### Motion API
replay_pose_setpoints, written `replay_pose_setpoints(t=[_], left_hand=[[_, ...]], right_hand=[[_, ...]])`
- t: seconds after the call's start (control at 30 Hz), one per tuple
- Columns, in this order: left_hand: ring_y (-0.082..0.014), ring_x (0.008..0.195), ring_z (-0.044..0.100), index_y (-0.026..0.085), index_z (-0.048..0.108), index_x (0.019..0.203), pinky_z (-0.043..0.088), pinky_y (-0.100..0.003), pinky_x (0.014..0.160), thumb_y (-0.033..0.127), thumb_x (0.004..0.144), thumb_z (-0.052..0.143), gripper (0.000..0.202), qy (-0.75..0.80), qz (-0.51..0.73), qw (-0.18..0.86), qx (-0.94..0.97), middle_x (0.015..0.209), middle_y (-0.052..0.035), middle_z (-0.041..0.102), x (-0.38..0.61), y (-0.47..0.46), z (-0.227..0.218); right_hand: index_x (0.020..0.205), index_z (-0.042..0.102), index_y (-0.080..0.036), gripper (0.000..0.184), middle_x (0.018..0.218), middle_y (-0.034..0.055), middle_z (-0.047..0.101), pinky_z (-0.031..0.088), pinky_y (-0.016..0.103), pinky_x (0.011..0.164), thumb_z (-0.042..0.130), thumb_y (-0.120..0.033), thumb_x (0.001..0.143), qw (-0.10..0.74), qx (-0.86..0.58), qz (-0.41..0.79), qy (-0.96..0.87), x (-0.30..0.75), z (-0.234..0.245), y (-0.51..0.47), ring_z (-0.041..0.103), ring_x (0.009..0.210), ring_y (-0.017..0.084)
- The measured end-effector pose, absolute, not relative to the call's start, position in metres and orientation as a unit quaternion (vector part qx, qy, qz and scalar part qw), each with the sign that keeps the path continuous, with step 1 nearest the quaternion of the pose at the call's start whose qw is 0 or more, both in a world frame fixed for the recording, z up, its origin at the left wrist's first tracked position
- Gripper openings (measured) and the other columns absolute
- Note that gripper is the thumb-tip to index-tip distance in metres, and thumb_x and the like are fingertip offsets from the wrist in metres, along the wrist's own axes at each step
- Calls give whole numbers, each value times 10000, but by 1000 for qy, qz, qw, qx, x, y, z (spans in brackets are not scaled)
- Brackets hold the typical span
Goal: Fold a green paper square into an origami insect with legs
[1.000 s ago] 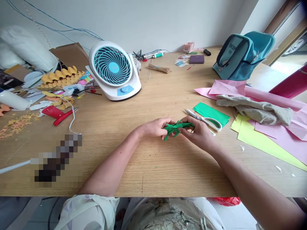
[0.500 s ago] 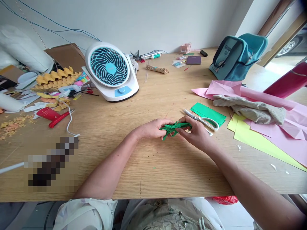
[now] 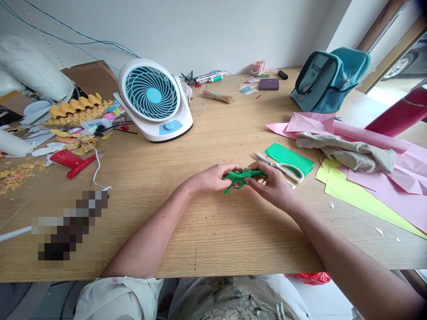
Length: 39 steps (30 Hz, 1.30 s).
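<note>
Between my two hands, just above the table, is a bunch of cut green paper strips (image 3: 240, 178). My left hand (image 3: 218, 177) has its fingers closed on the left end of the bunch. The other end is pinched by my right hand (image 3: 271, 183), its thumb toward me; its far fingers are partly hidden. White-handled scissors (image 3: 289, 171) lie just beyond my right hand, partly over flat green paper sheets (image 3: 290, 156). A twist of thin tie or thread seems to show on top of the bunch, too small to make out.
A white and blue fan (image 3: 154, 100) stands at the back left. Pink paper (image 3: 410, 155), yellow paper (image 3: 350, 195) and a grey glove-like cloth (image 3: 350, 151) cover the right side. A teal bag (image 3: 328, 82) stands behind them. A red glue gun (image 3: 71, 162) lies left.
Both hands stay almost in place on the green paper strips. The loose strips near my left fingers have shifted slightly.
</note>
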<state>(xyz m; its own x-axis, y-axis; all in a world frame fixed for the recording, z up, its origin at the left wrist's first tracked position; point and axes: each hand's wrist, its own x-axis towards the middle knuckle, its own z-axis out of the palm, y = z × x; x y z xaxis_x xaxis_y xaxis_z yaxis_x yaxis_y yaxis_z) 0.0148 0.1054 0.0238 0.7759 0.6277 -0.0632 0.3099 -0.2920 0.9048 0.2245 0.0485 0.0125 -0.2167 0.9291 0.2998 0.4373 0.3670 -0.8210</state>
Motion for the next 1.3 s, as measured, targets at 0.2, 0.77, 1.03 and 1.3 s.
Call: replay_pose_setpoints(t=[0.2,0.77,1.03,1.3], left_hand=[[-84,641,578,150,642,1164,470,-189,574,78,762,513,428,296,139,543,773,881,-33,695,16,103,27],[-131,752,679,133,655,1077,502,-168,521,121,773,528,329,317,149,543,764,878,-59,728,19,101,26],[-143,775,699,138,634,1076,509,-172,535,111,771,552,317,339,160,564,736,885,-61,730,21,99,27],[-138,863,678,148,618,1076,516,-198,661,131,767,578,312,318,193,546,751,981,-58,717,22,100,22]], right_hand=[[880,610,-193,93,816,32,690,520,276,644,655,-272,856,410,-471,309,-717,224,13,48,640,707,165],[907,595,-202,122,829,32,683,524,286,653,672,-276,849,417,-463,281,-730,224,9,48,636,727,165],[944,592,-202,131,884,44,688,552,316,699,667,-253,849,424,-456,267,-735,224,9,47,654,768,179],[966,600,-199,153,906,55,694,559,330,715,674,-250,843,423,-460,261,-736,223,10,47,659,784,186]])
